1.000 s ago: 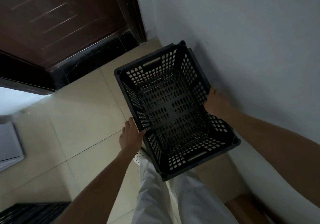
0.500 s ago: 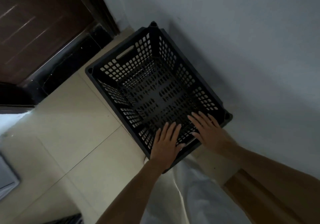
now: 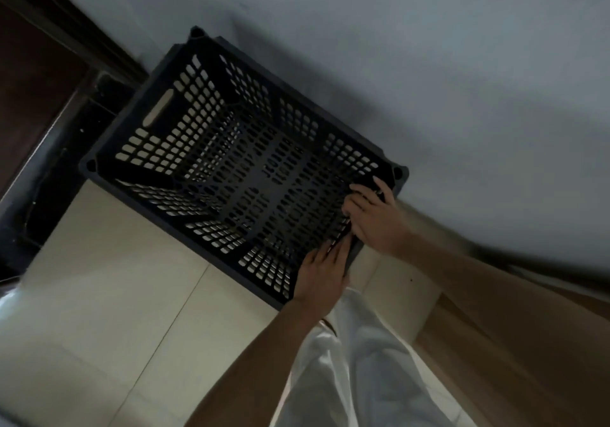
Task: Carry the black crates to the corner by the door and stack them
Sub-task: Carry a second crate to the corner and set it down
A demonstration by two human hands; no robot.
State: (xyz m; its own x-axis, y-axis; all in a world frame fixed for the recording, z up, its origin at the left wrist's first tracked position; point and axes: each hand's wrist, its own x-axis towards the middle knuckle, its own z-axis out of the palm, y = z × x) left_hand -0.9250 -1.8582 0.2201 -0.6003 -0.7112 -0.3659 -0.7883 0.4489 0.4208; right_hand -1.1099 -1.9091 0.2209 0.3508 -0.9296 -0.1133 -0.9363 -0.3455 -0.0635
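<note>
A black perforated crate point(image 3: 244, 175) sits open side up in the corner, with one long side against the grey wall point(image 3: 429, 63) and its far end by the dark door point(image 3: 29, 79). A second black edge shows just under its far corner. Both my hands are on its near end wall. My left hand point(image 3: 321, 274) lies over the rim from outside. My right hand point(image 3: 376, 218) has its fingers curled over the rim near the right corner. The crate has nothing inside.
Pale floor tiles point(image 3: 115, 294) stretch to the left of the crate and towards me. My white trousers point(image 3: 356, 360) are directly below the hands. A dark threshold strip point(image 3: 49, 179) runs along the door's foot.
The crate has moved deeper into the corner and closer to the door. My hands went from its long sides to its near end, and their spread fingers now curl over the rim.
</note>
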